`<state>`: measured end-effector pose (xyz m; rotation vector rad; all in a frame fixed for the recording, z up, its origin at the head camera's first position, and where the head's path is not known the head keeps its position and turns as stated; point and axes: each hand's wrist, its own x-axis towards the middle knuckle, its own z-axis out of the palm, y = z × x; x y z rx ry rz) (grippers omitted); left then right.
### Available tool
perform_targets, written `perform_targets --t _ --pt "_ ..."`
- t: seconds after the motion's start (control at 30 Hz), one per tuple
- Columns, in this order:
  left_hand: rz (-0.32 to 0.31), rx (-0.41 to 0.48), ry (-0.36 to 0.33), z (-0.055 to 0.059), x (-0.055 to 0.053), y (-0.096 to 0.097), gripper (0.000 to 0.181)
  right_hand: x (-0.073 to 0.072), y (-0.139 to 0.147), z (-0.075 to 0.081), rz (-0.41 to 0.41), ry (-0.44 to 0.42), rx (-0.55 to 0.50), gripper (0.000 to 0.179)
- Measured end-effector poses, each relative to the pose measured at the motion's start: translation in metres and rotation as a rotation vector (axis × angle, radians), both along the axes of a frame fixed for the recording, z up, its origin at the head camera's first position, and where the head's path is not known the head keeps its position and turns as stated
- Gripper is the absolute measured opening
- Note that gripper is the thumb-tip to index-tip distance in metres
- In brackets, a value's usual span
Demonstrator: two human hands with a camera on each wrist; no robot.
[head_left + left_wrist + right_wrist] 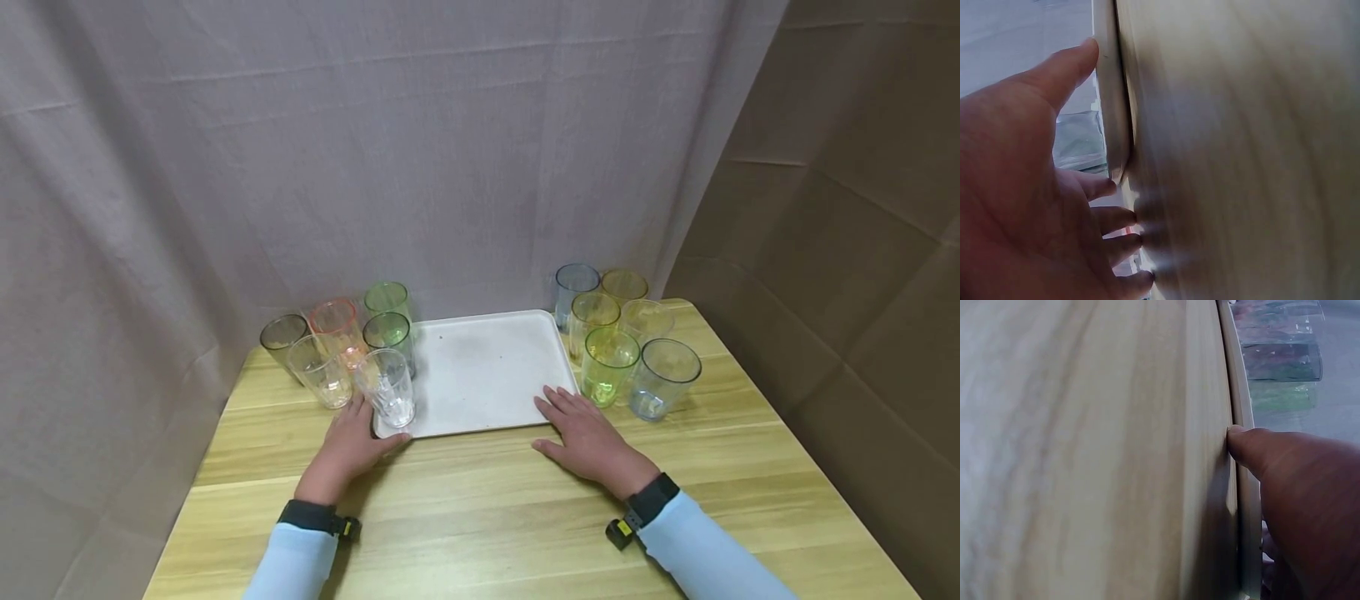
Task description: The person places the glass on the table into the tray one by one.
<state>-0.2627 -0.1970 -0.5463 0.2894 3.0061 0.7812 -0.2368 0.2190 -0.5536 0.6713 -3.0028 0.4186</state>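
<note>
A shallow white tray point(487, 375) lies flat on the wooden table between two groups of see-through tumblers. At its near left corner my left hand point(352, 442) rests with fingers spread, thumb by the front rim and the other fingers beside the corner. A clear tumbler point(386, 387) stands just beyond that hand, at the tray's left edge. My right hand point(588, 437) lies at the near right corner, its fingers reaching over the rim and its thumb point(1247, 444) touching down by the front edge. A lime-green tumbler point(611, 367) stands close to its fingertips. Neither hand grips anything.
Left of the tray stand more tumblers, including a red one point(337, 329), a dark grey one point(283, 337) and a green one point(386, 296). On the right are blue point(576, 292), amber point(626, 286) and pale blue ones point(663, 379). Grey curtains point(450, 167) hang behind the table.
</note>
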Motion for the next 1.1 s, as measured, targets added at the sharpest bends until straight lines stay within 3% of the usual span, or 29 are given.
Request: perform_targets --t 0.1,0.4,0.6,0.77,0.87,1.0,1.1 --pt "-0.001 -0.073 -0.035 0.000 0.001 0.000 0.120 0.000 0.000 0.000 -0.002 -0.008 0.003 0.077" --pt "0.003 -0.112 -0.064 -0.001 -0.001 0.000 0.122 -0.002 0.000 -0.002 0.003 0.016 -0.005 0.078" --pt "0.000 -0.107 -0.047 -0.001 -0.001 0.000 0.120 0.011 0.010 0.009 -0.024 0.025 -0.191 0.077" --pt "0.005 -0.097 -0.048 0.001 0.000 0.000 0.118 0.038 0.035 0.027 -0.162 -0.120 -0.442 0.068" --pt "0.003 -0.105 -0.048 0.004 -0.001 0.000 0.118 0.050 0.060 0.034 -0.267 -0.167 -0.517 0.059" --pt "-0.002 -0.116 -0.056 0.003 -0.003 0.000 0.119 0.058 0.099 0.045 -0.399 -0.173 -0.436 0.059" --pt "0.002 -0.114 -0.067 0.000 -0.003 0.000 0.120 0.058 0.126 0.054 -0.482 -0.204 -0.378 0.073"
